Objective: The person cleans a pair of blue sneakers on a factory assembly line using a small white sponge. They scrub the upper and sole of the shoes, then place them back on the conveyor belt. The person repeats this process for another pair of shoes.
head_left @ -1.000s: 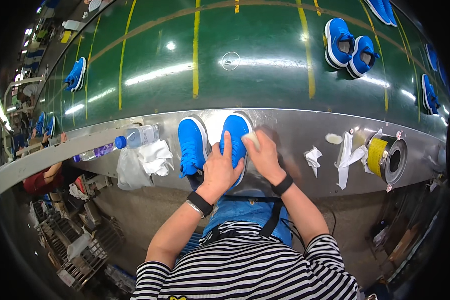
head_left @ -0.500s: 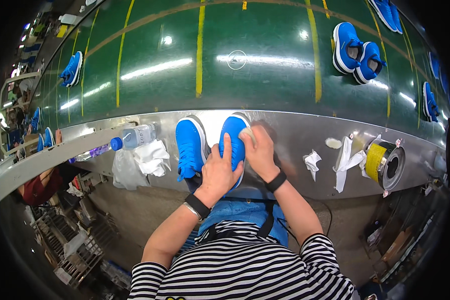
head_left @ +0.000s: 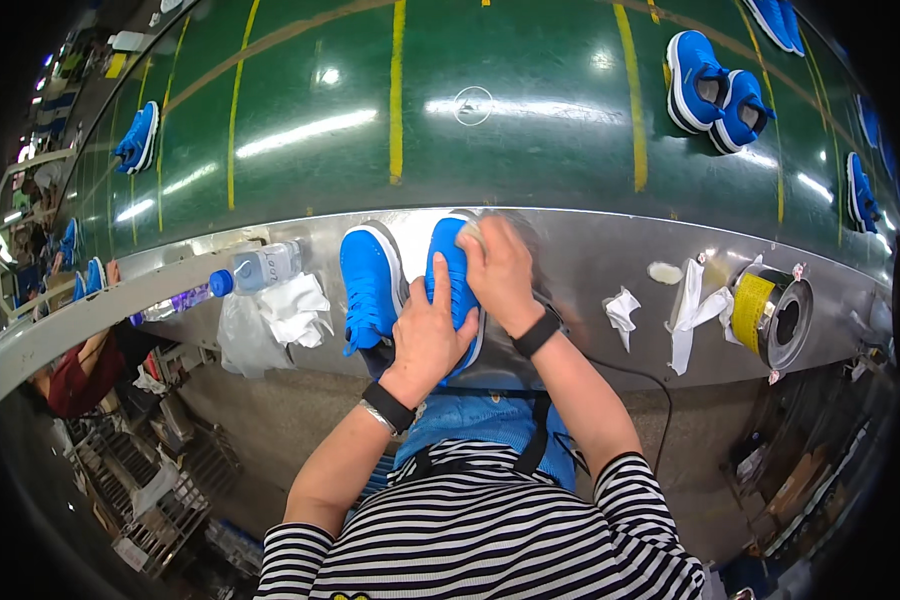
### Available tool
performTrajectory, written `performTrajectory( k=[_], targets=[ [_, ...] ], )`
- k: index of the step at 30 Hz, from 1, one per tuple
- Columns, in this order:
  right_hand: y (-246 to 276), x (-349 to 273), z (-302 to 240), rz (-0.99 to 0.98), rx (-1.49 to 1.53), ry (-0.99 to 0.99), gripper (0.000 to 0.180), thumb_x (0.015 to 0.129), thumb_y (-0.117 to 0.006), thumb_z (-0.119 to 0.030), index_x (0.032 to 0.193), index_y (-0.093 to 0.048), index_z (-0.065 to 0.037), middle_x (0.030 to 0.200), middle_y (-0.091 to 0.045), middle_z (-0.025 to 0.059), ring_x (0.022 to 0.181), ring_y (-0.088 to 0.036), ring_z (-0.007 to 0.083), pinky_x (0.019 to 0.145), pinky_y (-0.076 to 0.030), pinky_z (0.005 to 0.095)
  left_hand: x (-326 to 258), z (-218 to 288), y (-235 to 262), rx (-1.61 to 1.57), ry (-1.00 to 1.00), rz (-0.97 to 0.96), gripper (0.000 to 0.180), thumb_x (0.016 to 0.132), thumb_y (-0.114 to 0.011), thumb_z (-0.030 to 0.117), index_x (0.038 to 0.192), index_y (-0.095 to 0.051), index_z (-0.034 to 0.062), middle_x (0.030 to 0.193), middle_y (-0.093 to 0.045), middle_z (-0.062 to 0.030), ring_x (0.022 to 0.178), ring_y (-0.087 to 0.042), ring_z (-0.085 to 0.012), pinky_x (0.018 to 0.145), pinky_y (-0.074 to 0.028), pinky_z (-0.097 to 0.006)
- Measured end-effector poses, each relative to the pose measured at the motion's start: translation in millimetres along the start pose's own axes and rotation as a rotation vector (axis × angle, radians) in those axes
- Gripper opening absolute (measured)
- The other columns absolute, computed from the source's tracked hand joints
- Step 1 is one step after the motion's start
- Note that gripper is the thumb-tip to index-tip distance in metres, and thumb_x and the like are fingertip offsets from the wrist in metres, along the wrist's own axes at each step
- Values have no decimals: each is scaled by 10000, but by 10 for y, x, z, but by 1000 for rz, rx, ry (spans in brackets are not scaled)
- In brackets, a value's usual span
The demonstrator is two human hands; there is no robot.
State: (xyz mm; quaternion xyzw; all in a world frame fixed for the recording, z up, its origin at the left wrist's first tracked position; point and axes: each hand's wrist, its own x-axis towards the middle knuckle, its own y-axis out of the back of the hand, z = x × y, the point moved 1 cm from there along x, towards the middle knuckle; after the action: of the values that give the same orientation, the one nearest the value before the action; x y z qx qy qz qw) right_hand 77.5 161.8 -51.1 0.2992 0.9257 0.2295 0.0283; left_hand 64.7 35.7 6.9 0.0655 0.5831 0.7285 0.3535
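Two blue sneakers with white soles stand side by side at the edge of the metal bench in front of me. My left hand (head_left: 425,338) grips the right-hand sneaker (head_left: 448,243), its thumb at one side and the index finger stretched along the laces. Pinched in my right hand (head_left: 503,275) is a small pale pad (head_left: 470,234), pressed to the toe near the sole's edge. Exactly what the pad is made of cannot be told. The left-hand sneaker (head_left: 369,280) stands untouched, toe pointing away from me.
Beyond the metal bench (head_left: 580,250) runs a green belt (head_left: 510,150) with yellow lines, carrying a pair of blue sneakers (head_left: 715,95) and several others. Left lie a water bottle (head_left: 267,268) and crumpled white paper (head_left: 298,310). Right are white scraps (head_left: 622,315) and a round metal can (head_left: 770,315).
My right hand has shifted the pad slightly along the toe, toward its tip. My left hand keeps its grip on the sneaker. The whole view has tilted a little.
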Motion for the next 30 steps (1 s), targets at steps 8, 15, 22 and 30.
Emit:
performTrajectory(
  k=[8, 15, 22, 30],
  targets=[
    [876, -58, 330, -12, 90, -350, 195, 884, -572, -213, 960, -553, -35, 921, -584, 203, 854, -548, 391, 757, -429, 446, -35, 25, 6, 21, 20, 60, 839, 762, -686, 314, 1426, -267, 18, 1065, -500, -270, 816, -604, -412, 649, -527, -434],
    [1755, -246, 700, 188, -415, 29, 302, 781, -644, -114, 1077, -594, -76, 987, -544, 129, 949, -490, 333, 834, -400, 423, -48, 44, 11, 2, 3, 44, 834, 781, -675, 315, 1433, -243, 25, 1062, -512, -267, 766, -610, -404, 642, -520, -437],
    [2200, -547, 1129, 0, -737, -191, 208, 764, -641, -79, 967, -594, -85, 865, -541, 111, 910, -518, 328, 794, -383, 461, -31, 93, 57, 25, 24, 29, 844, 779, -672, 338, 1429, -241, 15, 1022, -525, -261, 798, -601, -414, 658, -520, -451],
    [971, -258, 102, -203, 60, -107, 200, 935, -460, -198, 917, -507, -5, 800, -530, 204, 776, -521, 408, 675, -416, 444, -5, 87, 104, 27, 97, -75, 853, 781, -662, 363, 1423, -230, 4, 989, -507, -255, 791, -613, -404, 647, -529, -457]
  ],
)
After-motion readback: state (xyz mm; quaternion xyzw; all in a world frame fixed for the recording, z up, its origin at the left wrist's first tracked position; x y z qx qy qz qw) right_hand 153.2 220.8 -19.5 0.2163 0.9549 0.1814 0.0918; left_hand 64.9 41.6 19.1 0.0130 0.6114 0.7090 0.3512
